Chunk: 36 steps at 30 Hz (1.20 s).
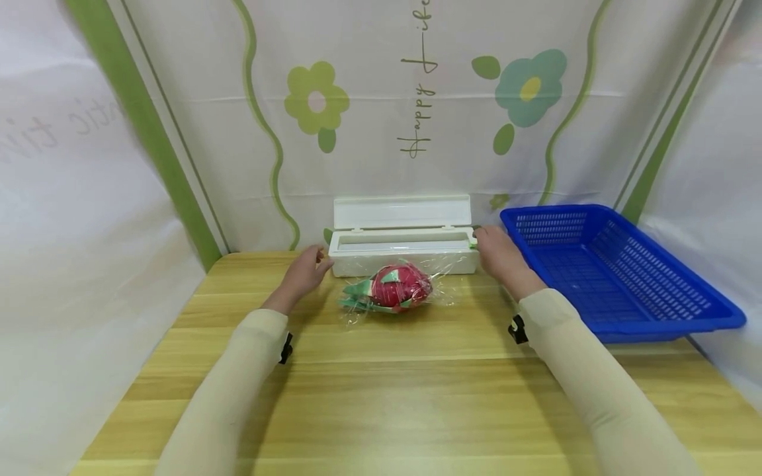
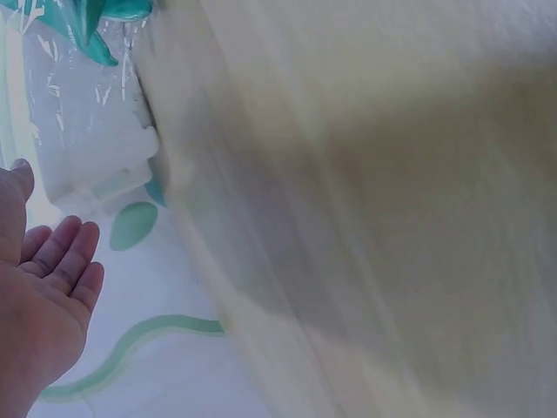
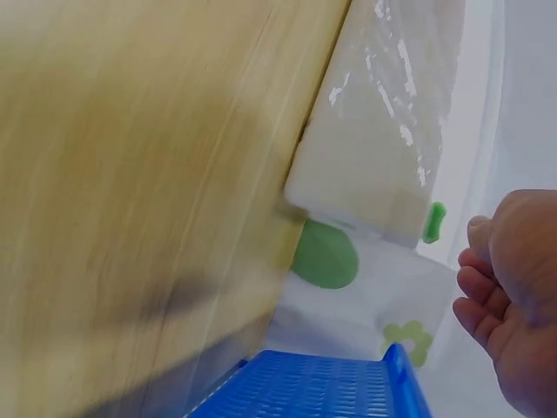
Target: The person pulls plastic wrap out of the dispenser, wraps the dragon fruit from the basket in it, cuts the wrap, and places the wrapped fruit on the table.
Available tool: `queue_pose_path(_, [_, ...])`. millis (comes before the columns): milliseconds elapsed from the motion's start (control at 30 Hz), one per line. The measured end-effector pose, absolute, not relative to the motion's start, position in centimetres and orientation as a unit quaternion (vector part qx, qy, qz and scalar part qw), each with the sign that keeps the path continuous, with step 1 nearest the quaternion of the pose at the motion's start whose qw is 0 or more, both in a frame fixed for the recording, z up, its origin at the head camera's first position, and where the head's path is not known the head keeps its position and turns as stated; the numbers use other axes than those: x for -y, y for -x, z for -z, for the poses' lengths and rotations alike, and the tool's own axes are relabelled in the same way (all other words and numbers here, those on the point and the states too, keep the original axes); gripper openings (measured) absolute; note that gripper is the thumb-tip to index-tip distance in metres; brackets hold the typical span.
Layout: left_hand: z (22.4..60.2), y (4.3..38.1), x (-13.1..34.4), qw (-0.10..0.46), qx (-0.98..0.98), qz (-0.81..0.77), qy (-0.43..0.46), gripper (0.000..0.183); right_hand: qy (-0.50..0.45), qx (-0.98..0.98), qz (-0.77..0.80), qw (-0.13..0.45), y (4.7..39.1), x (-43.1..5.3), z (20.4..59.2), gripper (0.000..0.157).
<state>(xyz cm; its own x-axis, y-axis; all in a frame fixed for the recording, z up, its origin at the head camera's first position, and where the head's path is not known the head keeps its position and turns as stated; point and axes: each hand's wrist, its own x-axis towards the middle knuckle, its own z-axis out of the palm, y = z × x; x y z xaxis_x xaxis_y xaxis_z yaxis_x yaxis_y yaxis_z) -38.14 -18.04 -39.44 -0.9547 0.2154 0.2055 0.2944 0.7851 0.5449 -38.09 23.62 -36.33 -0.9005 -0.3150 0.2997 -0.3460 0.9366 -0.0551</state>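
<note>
A white cling film dispenser box (image 1: 405, 264) stands at the table's back, its lid (image 1: 401, 213) tipped up. In front of it lies a dragon fruit (image 1: 400, 289) with green scales, covered in loose clear film (image 1: 443, 291) that overlaps the box's front. My left hand (image 1: 305, 271) is beside the box's left end, fingers loosely bent; its palm side shows in the left wrist view. At the right end is my right hand (image 1: 499, 252), thumb and fingers loosely curled. Close by its thumb, a green slider (image 3: 434, 223) shows on the box's edge.
A blue plastic basket (image 1: 622, 324) with slotted sides stands on the right of the wooden table (image 1: 411, 403). Behind the box hangs a white curtain (image 1: 381, 145) printed with flowers; more white cloth hangs on both sides.
</note>
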Motion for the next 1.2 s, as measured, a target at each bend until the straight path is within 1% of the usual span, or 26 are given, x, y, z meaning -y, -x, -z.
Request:
queue_pose_path(133, [39.0, 37.9, 17.8, 0.088, 0.944, 0.279, 0.152, 0.046, -0.178, 0.968, -0.059, 0.167, 37.6, -22.9, 36.2, 0.023])
queue_pose_path(233, [38.8, 37.6, 17.4, 0.112, 0.949, 0.244, 0.166, 0.047, -0.203, 0.958, -0.062, 0.193, 37.3, -22.3, 36.3, 0.021])
queue_pose_path(367, [38.8, 37.2, 16.6, 0.151, 0.949, 0.191, 0.199, 0.051, -0.234, 0.944, -0.062, 0.224, 37.0, -21.5, 36.8, 0.021])
queue_pose_path(467, [39.0, 37.1, 16.0, 0.176, 0.943, 0.168, 0.226, 0.049, -0.248, 0.936, -0.057, 0.242, 37.0, -21.1, 37.4, 0.022])
queue_pose_path(600, [39.4, 37.5, 15.5, 0.211, 0.932, 0.143, 0.256, 0.046, -0.270, 0.925, -0.054, 0.263, 37.4, -20.8, 38.3, 0.022])
queue_pose_path(800, [40.4, 37.9, 15.0, 0.266, 0.914, 0.117, 0.283, 0.040, -0.279, 0.919, -0.031, 0.275, 37.8, -20.4, 39.4, 0.021])
queue_pose_path(933, [40.6, 38.1, 14.7, 0.288, 0.906, 0.112, 0.288, 0.036, -0.277, 0.917, -0.036, 0.286, 38.0, -20.3, 39.9, 0.020])
queue_pose_path(1200, [40.6, 38.6, 14.2, 0.303, 0.902, 0.121, 0.283, 0.027, -0.271, 0.912, -0.040, 0.305, 38.6, -20.5, 40.4, 0.016])
